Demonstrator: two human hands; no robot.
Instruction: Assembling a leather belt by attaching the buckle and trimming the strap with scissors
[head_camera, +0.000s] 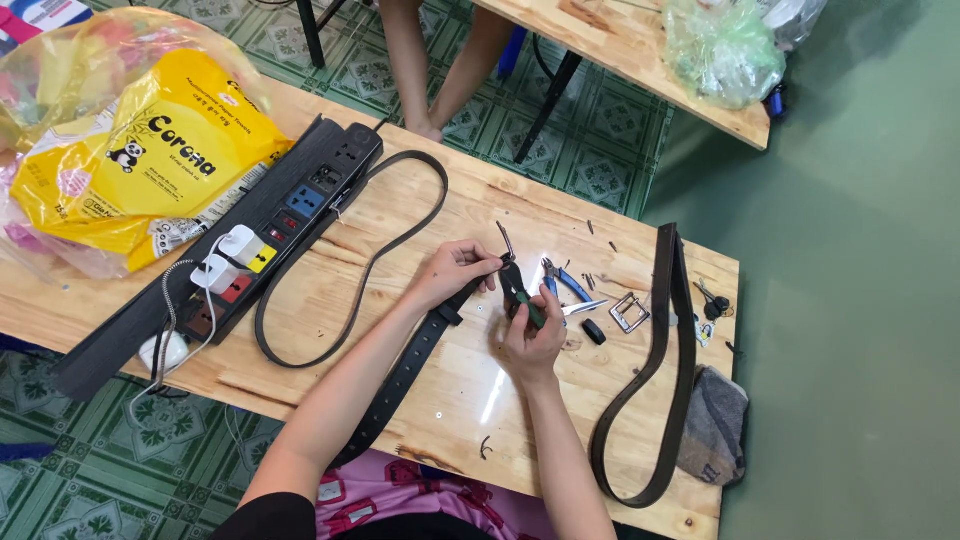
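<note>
L hand (455, 272) pinching black belt (400, 375) end | R hand (533, 335) gripping green-handled tool (520, 295) | belt flat, punched holes

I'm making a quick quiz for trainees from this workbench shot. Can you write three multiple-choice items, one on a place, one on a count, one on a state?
1. Where does the power strip lie?
A. Right of both hands
B. Left of both hands
C. On the floor

2. How many belts are on the table?
A. Two
B. Four
C. None

3. What is the metal buckle doing?
A. Held in the right hand
B. Fixed to a belt
C. Lying loose on the wood

Answers: 1 B, it sits towards the yellow bag. 2 A, the worked belt in the left hand and right hand, plus a looped belt. 3 C, nothing touches it.
</note>
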